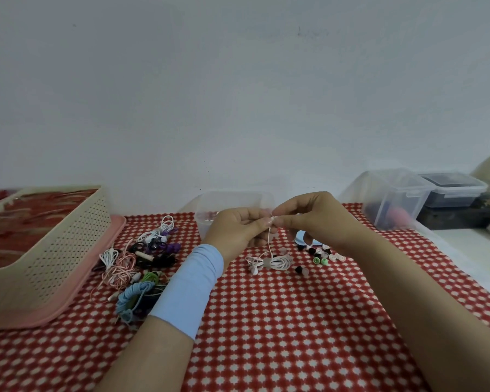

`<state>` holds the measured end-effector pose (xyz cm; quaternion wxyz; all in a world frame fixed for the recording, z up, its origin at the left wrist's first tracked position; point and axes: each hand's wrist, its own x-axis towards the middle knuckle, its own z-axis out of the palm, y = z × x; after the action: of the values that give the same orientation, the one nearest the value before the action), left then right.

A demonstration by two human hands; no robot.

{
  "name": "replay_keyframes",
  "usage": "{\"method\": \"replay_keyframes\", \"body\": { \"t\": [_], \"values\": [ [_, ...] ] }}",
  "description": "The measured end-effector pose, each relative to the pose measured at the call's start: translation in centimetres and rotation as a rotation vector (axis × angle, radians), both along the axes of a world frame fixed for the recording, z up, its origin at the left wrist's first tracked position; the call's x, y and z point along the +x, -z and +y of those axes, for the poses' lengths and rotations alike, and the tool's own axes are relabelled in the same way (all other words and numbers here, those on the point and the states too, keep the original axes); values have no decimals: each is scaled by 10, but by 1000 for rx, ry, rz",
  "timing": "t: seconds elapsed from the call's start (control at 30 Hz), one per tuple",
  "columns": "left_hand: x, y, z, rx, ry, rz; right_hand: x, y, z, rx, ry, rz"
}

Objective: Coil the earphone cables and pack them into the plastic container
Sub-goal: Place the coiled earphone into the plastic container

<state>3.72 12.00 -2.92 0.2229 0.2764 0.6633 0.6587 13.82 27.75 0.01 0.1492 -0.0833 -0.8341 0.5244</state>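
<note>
Forearm: pale blue cloth band (187, 290) on my left.
Hands: left hand (235, 230) and right hand (309, 222) both pinch thin white earphone cable (275, 262); coil lies below.
Container: clear plastic box (232, 202), half hidden behind them.

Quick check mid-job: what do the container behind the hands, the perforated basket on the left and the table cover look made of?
Plastic container: clear, faintly frosted plastic, with see-through walls. Perforated basket: beige moulded plastic, matte, with a regular grid of small holes. Table cover: red-and-white patterned, matte; cloth or vinyl, cannot tell which.
</note>
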Motion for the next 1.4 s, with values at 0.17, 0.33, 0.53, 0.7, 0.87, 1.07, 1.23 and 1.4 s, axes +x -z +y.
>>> {"method": "replay_keyframes", "body": {
  "t": [0.17,0.33,0.53,0.7,0.87,1.07,1.23,1.4],
  "values": [
    [1,-1,1,-6,-9,0,-1,-1,0,77,14,18],
    [2,1,1,-37,-31,32,2,-1,-2,83,-21,32],
    [2,0,-2,18,47,-5,11,-6,6,-132,-99,-108],
    [3,-1,-5,18,107,-21,9,0,4,-302,-139,-130],
    [0,2,-8,5,119,0,5,4,4,-319,-189,-185],
    [0,1,-8,-4,156,-5,6,1,8,-332,-243,-217],
    [0,1,-7,25,121,-28,3,3,7,-310,-200,-184],
    [1,-1,-7,17,115,-28,5,0,9,-296,-197,-190]
  ]
}}
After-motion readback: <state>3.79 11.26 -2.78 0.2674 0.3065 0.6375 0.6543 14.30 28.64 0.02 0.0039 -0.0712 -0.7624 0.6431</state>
